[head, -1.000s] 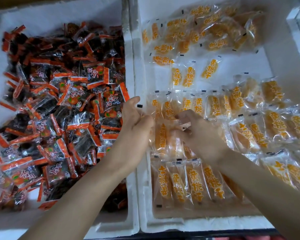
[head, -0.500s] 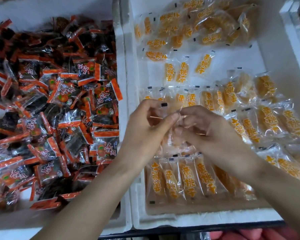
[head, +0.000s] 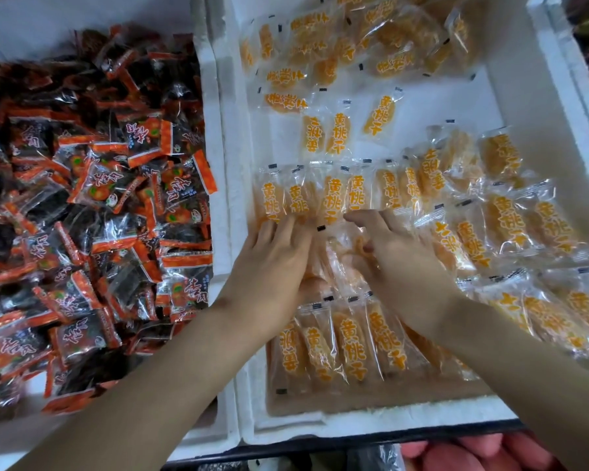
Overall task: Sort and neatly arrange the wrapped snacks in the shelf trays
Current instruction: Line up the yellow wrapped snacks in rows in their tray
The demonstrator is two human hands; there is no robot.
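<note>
The left hand lies flat, fingers straight, on the yellow packets; whether the right hand grips one I cannot tell. Probably best to slide them snug, labels up, overlaps even.

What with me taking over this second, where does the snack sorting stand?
Left hand: flat, pressing the middle row. Right hand: on that row too, grip unclear.
Yellow packets are in the right tray; dark packets lie heaped in the left tray.
Done: near row and far row lined up.
Left: finish the middle row, then the loose packets to the right and the back pile.
</note>
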